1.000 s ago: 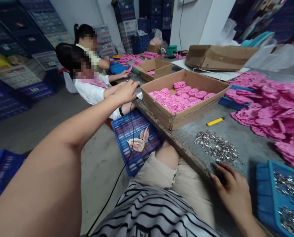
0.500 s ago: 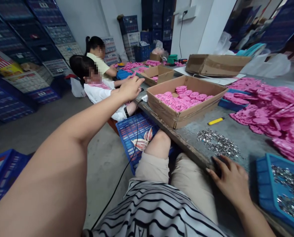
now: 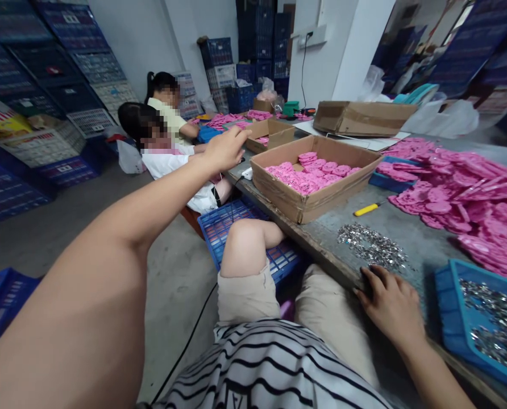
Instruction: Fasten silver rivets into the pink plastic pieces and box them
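Observation:
My left arm reaches far forward, and my left hand [image 3: 227, 149] hangs near the table's far-left edge, in front of a small cardboard box [image 3: 274, 135]. Its fingers are stretched out and slightly bent, and I see nothing in them. On the near table edge rests my right hand [image 3: 392, 307], fingers apart and holding nothing. Just beyond its fingertips lies a loose heap of small shiny silver pieces [image 3: 373, 245]. To its right stands a blue basket [image 3: 447, 307] with more such pieces. A yellow-handled tool [image 3: 366, 209] lies past the heap.
A larger cardboard box [image 3: 321, 201] holds pink flat pieces [image 3: 308, 176]. A big pile of pink pieces [image 3: 475, 193] covers the table's right side. Two co-workers sit at the left. A blue crate [image 3: 211, 227] stands beside my knee, and a black cable [image 3: 189, 346] hangs down.
My left knee has swung left over the blue crate, hiding the patterned pieces seen on it before. The view has shifted slightly. Both hands keep nearly the same places.

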`<state>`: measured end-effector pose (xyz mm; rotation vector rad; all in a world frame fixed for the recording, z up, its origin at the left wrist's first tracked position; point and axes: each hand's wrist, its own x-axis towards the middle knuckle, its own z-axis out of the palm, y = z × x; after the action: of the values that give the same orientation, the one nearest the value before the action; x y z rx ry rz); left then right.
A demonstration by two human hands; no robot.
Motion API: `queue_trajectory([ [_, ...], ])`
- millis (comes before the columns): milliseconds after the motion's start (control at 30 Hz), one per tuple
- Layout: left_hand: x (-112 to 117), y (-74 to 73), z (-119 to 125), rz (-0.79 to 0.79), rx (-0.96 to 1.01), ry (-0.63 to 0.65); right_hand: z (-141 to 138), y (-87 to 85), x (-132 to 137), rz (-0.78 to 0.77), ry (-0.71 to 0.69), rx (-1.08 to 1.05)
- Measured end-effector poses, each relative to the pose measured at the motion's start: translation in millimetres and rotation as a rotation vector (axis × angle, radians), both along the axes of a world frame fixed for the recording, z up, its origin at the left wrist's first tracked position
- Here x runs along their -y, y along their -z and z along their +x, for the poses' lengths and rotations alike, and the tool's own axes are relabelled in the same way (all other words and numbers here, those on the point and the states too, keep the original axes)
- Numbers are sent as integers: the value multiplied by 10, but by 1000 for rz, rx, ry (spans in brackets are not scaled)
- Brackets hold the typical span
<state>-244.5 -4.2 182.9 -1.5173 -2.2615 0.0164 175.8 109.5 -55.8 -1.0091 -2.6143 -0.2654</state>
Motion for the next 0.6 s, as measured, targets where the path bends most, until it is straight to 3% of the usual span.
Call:
queue_trajectory([
  [200,-40,-35,18,7,-1,15,12,1,8,25,4,12],
  [333,-60,58,13,37,30,39,19,-7,23,34,6,17],
  [467,28,320,60,71,71,78,25,-29,42,51,6,5],
  [600,192,722,189,27,209,48,50,-56,37,64,9,11],
])
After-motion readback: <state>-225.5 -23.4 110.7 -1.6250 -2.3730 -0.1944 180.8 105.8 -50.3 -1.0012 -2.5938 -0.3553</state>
